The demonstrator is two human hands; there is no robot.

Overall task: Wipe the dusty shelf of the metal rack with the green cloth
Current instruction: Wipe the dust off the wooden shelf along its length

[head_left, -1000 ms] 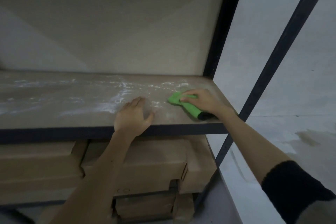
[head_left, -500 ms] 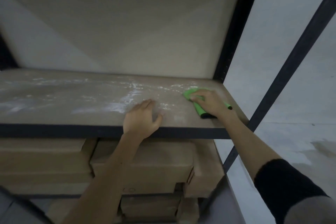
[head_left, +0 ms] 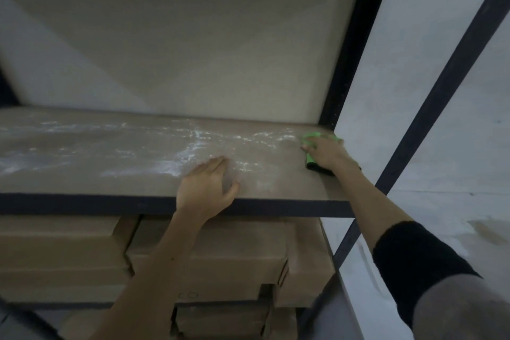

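Cloth [head_left: 311, 138] is the thing to judge here: a green one, soft and light by the look of it, bunched flat under the right hand [head_left: 327, 152] at the far right end of the shelf [head_left: 116, 154], close to the back corner by the dark upright post [head_left: 348, 44]. It should fold and drag easily, with no weight to speak of, so it probably needs a broad flat press across its middle rather than a pinch at one edge, which would let the rest trail and skip over the dust. In the head view, the only one there is, the right hand lies palm down on the cloth with its fingers spread fairly straight, pressing it to the board; green shows beyond the fingertips and a darker edge pokes out beside the wrist. The forearm reaches in from the lower right, a black sleeve [head_left: 414, 265] pushed up past the elbow. The left hand [head_left: 207, 188] rests open on the front part of the shelf, fingers pointing inward, thumb splayed toward the front rail [head_left: 82, 203], holding nothing and seemingly steadying the body. White dust [head_left: 193, 143] streaks most of the board to the left of the cloth, so the wiping looks to have barely begun. Cardboard boxes [head_left: 204, 257] are stacked on the level below.
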